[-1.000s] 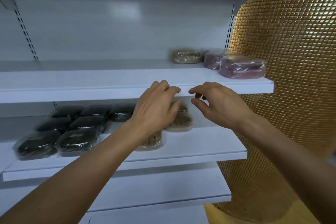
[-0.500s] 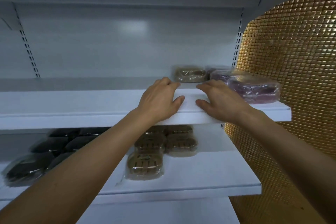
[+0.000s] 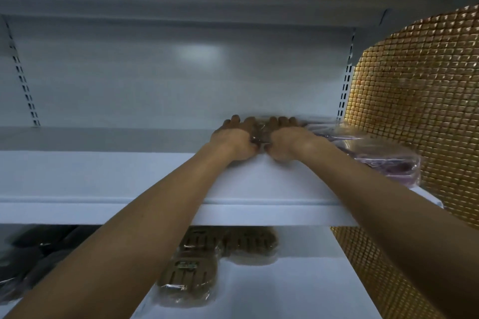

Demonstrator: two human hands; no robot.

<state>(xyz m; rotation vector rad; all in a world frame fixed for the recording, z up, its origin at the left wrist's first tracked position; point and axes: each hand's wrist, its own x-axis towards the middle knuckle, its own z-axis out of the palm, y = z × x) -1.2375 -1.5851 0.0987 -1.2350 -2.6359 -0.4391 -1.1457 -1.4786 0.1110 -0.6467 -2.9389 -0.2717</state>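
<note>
We are gripping the brown pack (image 3: 260, 127) between left hand (image 3: 233, 138) and right hand (image 3: 288, 138), far on the shelf (image 3: 103, 176).

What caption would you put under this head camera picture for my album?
On the upper shelf, the left hand and right hand grip a wrapped brown package beside purple packages.
</note>
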